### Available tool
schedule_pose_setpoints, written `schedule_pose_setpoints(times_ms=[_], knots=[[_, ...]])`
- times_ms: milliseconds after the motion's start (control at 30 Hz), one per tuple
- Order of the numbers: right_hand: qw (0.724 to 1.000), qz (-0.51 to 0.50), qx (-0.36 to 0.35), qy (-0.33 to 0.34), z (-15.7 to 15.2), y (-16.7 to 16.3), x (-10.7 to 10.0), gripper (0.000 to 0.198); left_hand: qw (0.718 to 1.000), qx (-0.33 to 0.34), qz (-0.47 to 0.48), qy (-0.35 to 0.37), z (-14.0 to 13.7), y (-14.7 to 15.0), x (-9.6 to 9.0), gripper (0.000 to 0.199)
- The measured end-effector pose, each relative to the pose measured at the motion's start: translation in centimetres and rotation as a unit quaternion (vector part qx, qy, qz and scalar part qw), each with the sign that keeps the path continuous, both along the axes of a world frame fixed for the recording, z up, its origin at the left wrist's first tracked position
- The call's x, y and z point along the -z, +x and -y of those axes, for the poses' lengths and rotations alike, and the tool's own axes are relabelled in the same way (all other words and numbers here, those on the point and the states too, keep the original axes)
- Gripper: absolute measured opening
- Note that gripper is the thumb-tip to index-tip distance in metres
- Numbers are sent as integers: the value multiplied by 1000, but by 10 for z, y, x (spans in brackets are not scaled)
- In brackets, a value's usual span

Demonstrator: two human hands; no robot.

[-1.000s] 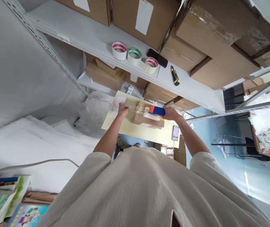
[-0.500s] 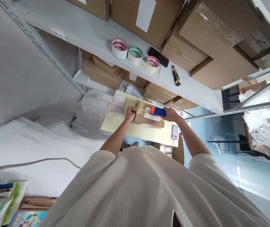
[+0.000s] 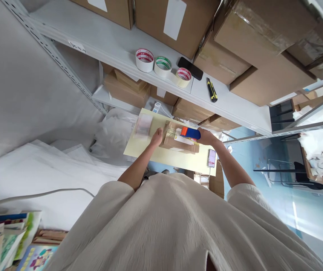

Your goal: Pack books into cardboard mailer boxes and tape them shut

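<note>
A taped brown cardboard box [image 3: 178, 145] lies on a pale yellow tabletop [image 3: 188, 161], with a white label on its upper face. At the box's left end is my left hand [image 3: 157, 137], fingers closed against it with the thumb uppermost; its fingertips are hidden. Over the right half of the box, my right hand [image 3: 205, 136] grips a blue and orange tape dispenser [image 3: 191, 133]. The orange end points left, close above the label. Whether tape runs from it to the box is too small to tell.
Above the table, a shelf [image 3: 116, 49] bears several tape rolls [image 3: 144, 60], a black phone [image 3: 190, 67], a box cutter [image 3: 212, 90] and large cartons [image 3: 175, 22]. A lit phone [image 3: 211, 158] with a cable lies at the table's right end. Clear plastic packets [image 3: 143, 125] lie left.
My left hand has turned so the thumb now stands up at the box's left end. The tape dispenser stays over the box in my right hand. The whole view has shifted slightly.
</note>
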State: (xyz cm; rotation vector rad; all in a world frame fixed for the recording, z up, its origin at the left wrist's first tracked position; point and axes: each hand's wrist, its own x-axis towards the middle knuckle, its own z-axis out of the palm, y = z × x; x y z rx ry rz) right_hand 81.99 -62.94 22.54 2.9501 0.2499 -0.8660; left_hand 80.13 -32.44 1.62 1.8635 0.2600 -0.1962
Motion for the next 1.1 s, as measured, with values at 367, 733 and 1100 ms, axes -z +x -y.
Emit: schedule_pose_setpoints(times_ms=[367, 733, 1100], knots=[[1000, -9, -15, 23, 2, 3, -4, 52, 901, 329, 174, 222, 31, 7, -46, 134], [998, -33, -46, 9, 25, 5, -20, 51, 857, 333, 174, 351, 33, -1, -56, 122], [999, -22, 38, -3, 220, -40, -7, 42, 879, 324, 150, 316, 33, 0, -71, 127]])
